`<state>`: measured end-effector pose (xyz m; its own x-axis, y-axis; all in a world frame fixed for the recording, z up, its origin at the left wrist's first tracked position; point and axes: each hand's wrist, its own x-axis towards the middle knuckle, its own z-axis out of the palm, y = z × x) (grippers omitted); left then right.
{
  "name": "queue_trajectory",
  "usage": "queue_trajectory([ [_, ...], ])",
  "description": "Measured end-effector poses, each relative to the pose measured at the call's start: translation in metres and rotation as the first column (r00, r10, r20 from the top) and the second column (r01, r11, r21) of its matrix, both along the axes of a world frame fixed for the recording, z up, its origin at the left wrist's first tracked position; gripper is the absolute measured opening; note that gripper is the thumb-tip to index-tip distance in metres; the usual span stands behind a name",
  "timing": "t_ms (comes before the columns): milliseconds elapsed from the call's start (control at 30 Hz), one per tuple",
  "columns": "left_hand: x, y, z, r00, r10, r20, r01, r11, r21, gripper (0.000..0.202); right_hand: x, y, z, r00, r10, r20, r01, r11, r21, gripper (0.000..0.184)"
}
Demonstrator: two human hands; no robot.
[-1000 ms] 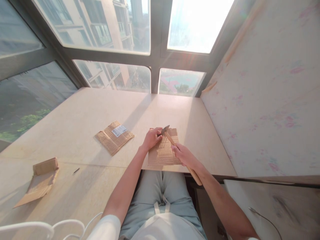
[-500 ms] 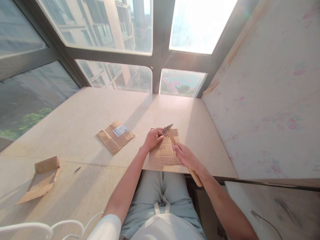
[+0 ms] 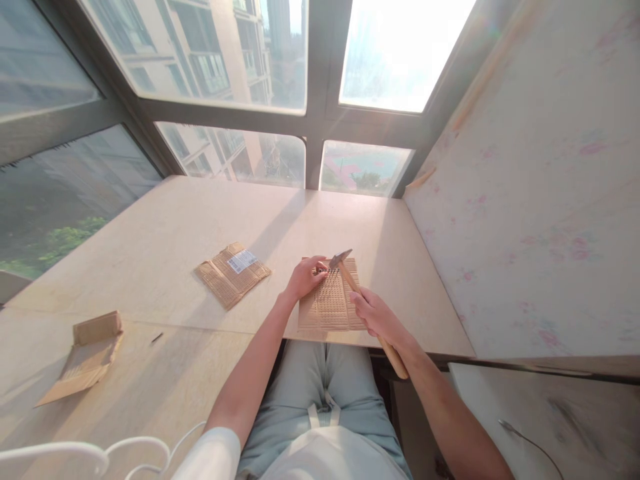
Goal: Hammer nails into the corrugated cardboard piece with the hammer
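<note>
Right at the near edge of the pale plywood tabletop (image 3: 165, 227) lies a brown corrugated cardboard sheet (image 3: 327, 310), covered in neat rows of tiny dots. They could be nail heads or holes, too small to tell.

The right hand (image 3: 377, 317) is clenched around the light wooden handle of a small hammer (image 3: 350, 280), at the sheet's near right corner. The handle's butt sticks out past the table edge. The grey metal head hangs just above the sheet's far edge, tilted.

The left hand (image 3: 305, 277) rests on the sheet's far left corner with its fingers curled in and the tips bunched right next to the hammer head. It looks like a pinch on something tiny, but I honestly can't tell if anything is in there.

Well to the left of the sheet there's a flattened brown cardboard piece with a white label (image 3: 233, 273). Way further left is a folded cardboard scrap (image 3: 85, 353), with a thin dark sliver (image 3: 157, 338) between those two. A white cable (image 3: 150, 445) loops at the near left — below the sheet, light grey trousers (image 3: 310, 380).
</note>
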<state>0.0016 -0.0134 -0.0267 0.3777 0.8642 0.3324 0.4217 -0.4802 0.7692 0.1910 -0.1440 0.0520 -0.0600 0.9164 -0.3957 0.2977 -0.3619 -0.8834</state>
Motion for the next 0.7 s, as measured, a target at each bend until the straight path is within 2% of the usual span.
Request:
queue_trajectory([
  [100,-0.01,-0.004,0.004,0.999,-0.008,-0.032,0.011,0.997,0.083,0.047,0.0,-0.004,0.003,1.0,-0.014,-0.024,0.014,1.0,-0.003,0.03],
  [200,-0.032,-0.019,0.007,0.999,0.032,-0.02,-0.029,0.99,0.142,0.051,0.001,-0.01,0.005,0.998,-0.024,-0.053,0.025,1.0,0.006,0.032],
  [300,-0.068,-0.046,0.003,0.98,0.201,0.0,-0.2,0.972,0.122,0.044,0.001,-0.016,0.004,0.995,-0.036,-0.089,0.037,0.999,0.002,0.035],
  [400,-0.115,-0.08,-0.008,0.904,0.427,-0.004,-0.426,0.904,0.041,0.039,-0.001,-0.022,0.0,0.992,-0.046,-0.116,0.046,0.999,-0.01,0.036],
  [500,-0.166,-0.118,-0.02,0.76,0.649,-0.03,-0.649,0.761,0.005,0.037,-0.003,-0.027,-0.006,0.99,-0.045,-0.135,0.044,0.999,-0.015,0.039],
  [600,-0.216,-0.152,-0.031,0.542,0.835,-0.099,-0.837,0.546,0.024,0.034,-0.007,-0.031,-0.009,0.988,-0.038,-0.147,0.035,0.999,-0.027,0.043],
  [700,-0.262,-0.175,-0.041,0.309,0.927,-0.214,-0.943,0.328,0.061,0.033,-0.012,-0.035,-0.01,0.987,-0.029,-0.158,0.024,0.999,-0.033,0.046],
])
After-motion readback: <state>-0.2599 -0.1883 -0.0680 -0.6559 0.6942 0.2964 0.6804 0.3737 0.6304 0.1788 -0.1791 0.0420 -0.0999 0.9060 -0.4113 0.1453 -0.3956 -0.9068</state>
